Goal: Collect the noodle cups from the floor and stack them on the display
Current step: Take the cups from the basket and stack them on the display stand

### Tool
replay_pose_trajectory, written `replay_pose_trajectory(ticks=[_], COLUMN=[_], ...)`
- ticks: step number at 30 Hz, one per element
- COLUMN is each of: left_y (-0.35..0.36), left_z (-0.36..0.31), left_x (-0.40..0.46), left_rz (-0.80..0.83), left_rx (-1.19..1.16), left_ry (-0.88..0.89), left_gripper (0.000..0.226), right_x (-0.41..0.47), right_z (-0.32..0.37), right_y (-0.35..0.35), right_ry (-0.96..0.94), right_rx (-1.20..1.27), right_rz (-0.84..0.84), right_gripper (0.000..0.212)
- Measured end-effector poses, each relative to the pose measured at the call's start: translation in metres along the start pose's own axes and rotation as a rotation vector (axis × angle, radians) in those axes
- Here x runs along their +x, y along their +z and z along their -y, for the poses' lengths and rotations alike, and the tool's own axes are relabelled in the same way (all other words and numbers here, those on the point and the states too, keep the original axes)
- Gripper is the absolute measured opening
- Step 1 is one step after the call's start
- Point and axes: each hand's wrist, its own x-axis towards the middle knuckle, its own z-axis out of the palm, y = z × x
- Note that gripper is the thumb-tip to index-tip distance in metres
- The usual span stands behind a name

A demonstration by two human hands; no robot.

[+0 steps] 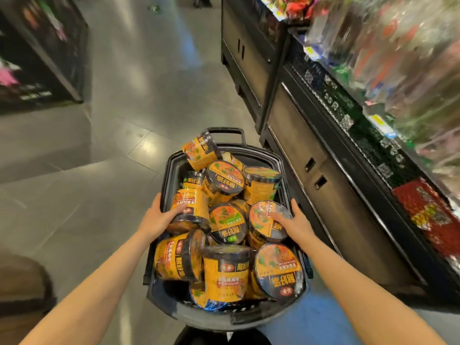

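Noodle cups [225, 245] heaped in a black basket [251, 317] on the floor [99, 170], lying at all angles, some on their sides, some lid-up. Likely light, thin-walled, sealed in glossy film, so slippery and easily dented if squeezed; best taken around the side wall just under the lid rim, or palmed over the lid. Left hand [159, 217] at the basket's left edge, grip wrapped partway around a tilted cup [190, 207]. Right hand [296, 224] at the right edge, fingers spread flat on the lid of another cup [267, 220], grip wide. Beyond, to the right, display shelving [348, 125] with blurred packaged goods.
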Motion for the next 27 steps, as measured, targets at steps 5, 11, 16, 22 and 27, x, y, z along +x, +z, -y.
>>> replay_pose_trajectory(ticks=[5, 11, 16, 22, 27], left_y=[-0.031, -0.075, -0.129, -0.183, -0.204], left_z=[-0.039, -0.076, -0.120, -0.168, -0.208], left_x=[0.069, 0.174, 0.260, 0.371, 0.464], left_rz=[-0.073, -0.070, -0.048, -0.043, -0.078], left_rx=[-0.015, -0.100, -0.138, -0.118, -0.188], left_ry=[-0.010, -0.057, -0.090, -0.086, -0.099], left_gripper=[0.106, 0.104, 0.122, 0.124, 0.126], right_x=[0.068, 0.160, 0.235, 0.320, 0.405], right_z=[0.078, 0.166, 0.253, 0.340, 0.405], right_y=[0.013, 0.045, 0.080, 0.110, 0.126], right_ry=[-0.071, -0.062, -0.038, -0.024, -0.058], right_rx=[-0.035, -0.060, -0.053, -0.050, -0.039], right_rz=[0.026, 0.047, 0.045, 0.031, 0.041], right_gripper=[0.100, 0.101, 0.099, 0.102, 0.099])
